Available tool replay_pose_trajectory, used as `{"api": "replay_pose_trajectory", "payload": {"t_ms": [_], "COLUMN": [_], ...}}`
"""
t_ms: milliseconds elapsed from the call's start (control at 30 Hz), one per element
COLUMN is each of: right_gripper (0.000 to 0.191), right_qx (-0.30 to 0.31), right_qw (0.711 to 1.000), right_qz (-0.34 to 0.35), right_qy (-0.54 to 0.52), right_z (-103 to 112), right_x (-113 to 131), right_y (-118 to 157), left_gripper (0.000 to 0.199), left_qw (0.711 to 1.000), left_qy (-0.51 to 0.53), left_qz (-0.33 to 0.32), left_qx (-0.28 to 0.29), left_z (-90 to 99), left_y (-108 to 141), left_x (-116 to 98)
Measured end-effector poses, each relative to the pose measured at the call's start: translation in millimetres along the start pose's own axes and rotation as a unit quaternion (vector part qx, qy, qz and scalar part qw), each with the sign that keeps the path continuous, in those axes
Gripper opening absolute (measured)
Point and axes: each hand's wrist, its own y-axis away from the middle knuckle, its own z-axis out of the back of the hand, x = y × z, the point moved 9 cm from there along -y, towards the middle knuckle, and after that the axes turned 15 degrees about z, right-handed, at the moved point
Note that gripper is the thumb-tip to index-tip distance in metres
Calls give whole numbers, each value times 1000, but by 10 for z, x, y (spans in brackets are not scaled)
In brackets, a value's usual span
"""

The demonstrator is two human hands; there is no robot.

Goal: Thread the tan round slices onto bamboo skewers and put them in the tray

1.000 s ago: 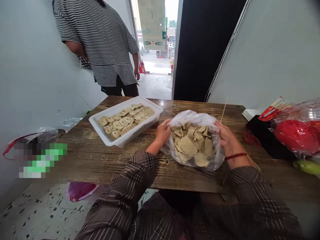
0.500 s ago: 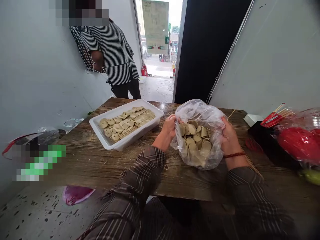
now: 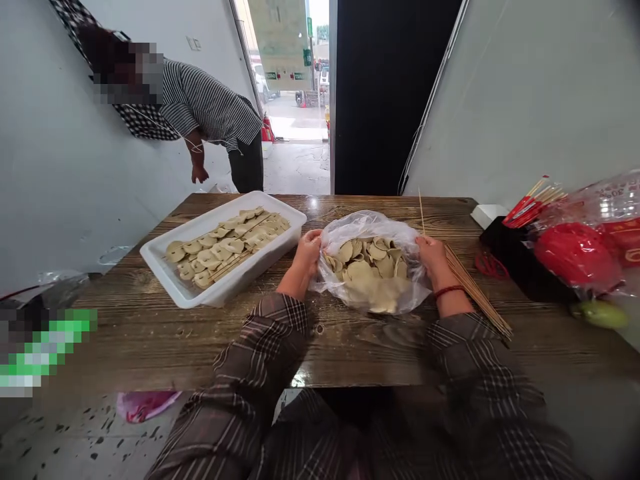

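A clear plastic bag full of round beige slices rests on the wooden table, its mouth spread wide. My left hand grips the bag's left rim, fingers closed on the plastic. On the opposite rim, my right hand is closed round the plastic, and a thin stick rises beside its fingers. To the left stands a white tray holding rows of similar slices on skewers. A fan of bare wooden skewers lies just right of my right wrist.
A black holder with red-wrapped sticks, a red plastic-wrapped bundle and a green item are at the right. Beyond the table, a person in a striped shirt bends over at the left. A pink bag lies on the floor.
The bag's mouth is spread wider and sits lower, with both hands still on its rim. The person at the back has bent forward. The whole view has shifted, showing more skewers.
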Motion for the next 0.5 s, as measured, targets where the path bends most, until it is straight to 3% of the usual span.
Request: {"api": "replay_pose_trajectory", "payload": {"t_ms": [133,267,400,500], "right_gripper": [27,30,36,40], "right_qx": [26,50,72,68], "right_qw": [988,964,938,916], "right_qz": [22,40,64,97], "right_qy": [152,260,332,384], "right_z": [53,35,-3,31], "right_x": [-29,14,101,182], "right_y": [19,81,156,196], "left_gripper": [21,17,24,32], "left_qw": [977,899,814,777], "left_qy": [-159,-362,-505,-547], "left_qz": [-111,-187,-234,-281], "left_qx": [-91,-160,-169,-135], "left_z": [102,134,74,21], "left_y": [-51,-76,39,257], "left_x": [-157,-253,-211,-109]}}
